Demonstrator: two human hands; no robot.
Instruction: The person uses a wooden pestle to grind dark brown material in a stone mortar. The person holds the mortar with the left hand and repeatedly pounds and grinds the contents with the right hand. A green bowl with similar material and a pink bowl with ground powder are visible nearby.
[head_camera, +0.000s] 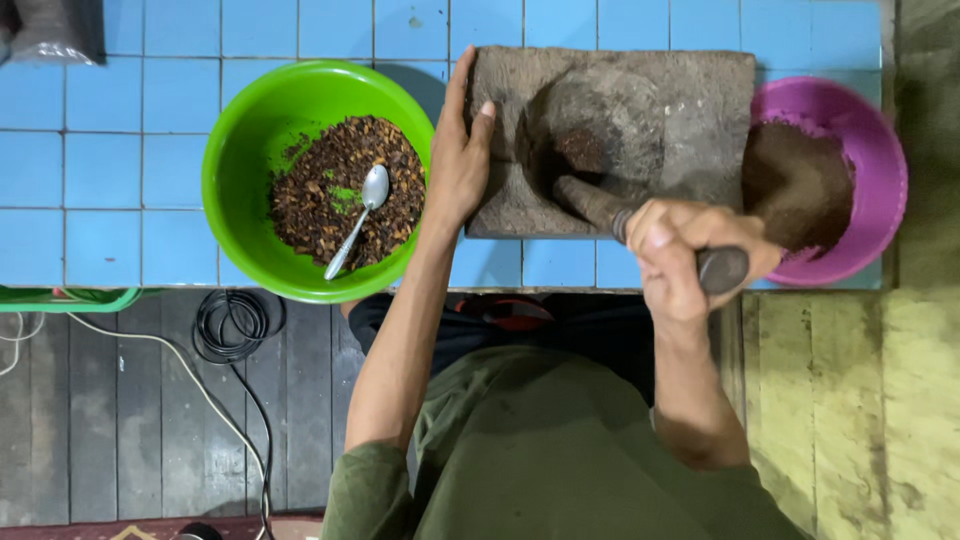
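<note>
A rectangular stone mortar block (700, 100) lies on the blue tiled counter (100, 150). My left hand (458, 150) rests flat against the block's left edge, fingers apart. My right hand (685, 250) is closed around a dark stone pestle (600, 200), whose tip sits in the block's round hollow with dark ground matter. A green bowl (250, 130) to the left holds dark brown chopped pieces and a metal spoon (360, 215). A pink bowl (870, 140) to the right holds a mound of brown ground powder (795, 180).
Below the counter edge a coiled black cable (232, 325) and a white cord (180, 370) lie on the dark plank floor. A yellowish wooden surface (860, 400) is at the right. A green rim (70, 300) pokes out at the left edge.
</note>
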